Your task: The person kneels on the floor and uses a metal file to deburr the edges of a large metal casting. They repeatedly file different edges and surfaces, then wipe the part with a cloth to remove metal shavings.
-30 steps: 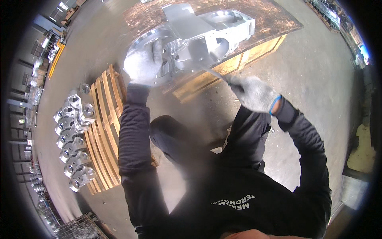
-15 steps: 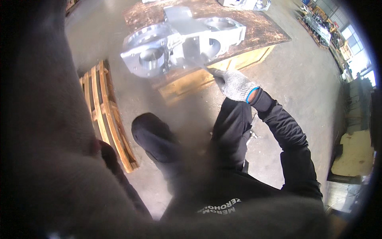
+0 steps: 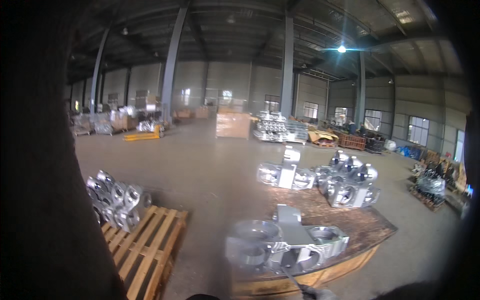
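Casting [image 3: 295, 235] of silver metal lies on the near part of the worktop [image 3: 367, 226], close to its front edge. It should be heavy and very stiff, I judge, so it will probably not slide from a light push. Smooth machined faces may be slippery under a glove, and the edges may be sharp. Good places to take hold would be the rims of the big round openings at both ends, with two hands; the upright plate at the back looks thinner, but also firm.

The right hand [image 3: 320, 294], gloved and cut by the lower border, is closed around a thin, straight tool [image 3: 294, 278]. Its tip reaches to the front of the casting; whether they touch, I cannot tell. The left hand is out of view, so its state I cannot tell.

The worktop is brown, worn and stained on top, with paler wood at its side. Behind stand other castings [image 3: 345, 187], equally shiny. At left, a pallet [image 3: 170, 237] of rough slats carries rounded metal parts [image 3: 120, 197].
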Tool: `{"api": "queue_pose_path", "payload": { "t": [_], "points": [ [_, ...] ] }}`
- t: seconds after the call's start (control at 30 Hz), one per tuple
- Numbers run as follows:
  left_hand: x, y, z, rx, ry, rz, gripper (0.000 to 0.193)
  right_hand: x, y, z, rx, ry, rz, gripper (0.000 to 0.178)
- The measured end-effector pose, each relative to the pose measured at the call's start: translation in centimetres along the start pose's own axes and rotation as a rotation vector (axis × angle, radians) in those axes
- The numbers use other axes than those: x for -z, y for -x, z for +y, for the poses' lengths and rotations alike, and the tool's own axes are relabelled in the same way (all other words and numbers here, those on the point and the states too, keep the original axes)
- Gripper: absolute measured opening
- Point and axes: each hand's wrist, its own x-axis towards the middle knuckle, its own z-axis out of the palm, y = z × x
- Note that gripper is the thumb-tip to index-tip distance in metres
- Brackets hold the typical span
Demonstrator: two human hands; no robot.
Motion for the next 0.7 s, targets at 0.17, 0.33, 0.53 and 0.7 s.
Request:
{"api": "queue_pose_path", "payload": {
  "t": [0.17,0.33,0.53,0.7],
  "points": [
    [-4.5,0.1,-1.1,0.002,0.068,-0.023,0.063,-0.4,5.3,5.3,0.02,0.089,-0.146,0.034],
    [-6.3,-0.4,-1.4,-0.026,0.122,0.017,0.063,0.5,11.2,0.9,-0.33,-0.449,-0.198,0.047],
    [-10.3,-1.0,-3.7,0.07,0.169,0.304,0.063,-1.9,10.9,-5.0,-0.49,-0.453,-0.167,0.053],
    [-21.1,2.1,-6.7,0.547,0.062,0.259,0.048,-6.6,7.7,-3.3,-0.4,-0.72,0.156,0.047]
  ]
}}
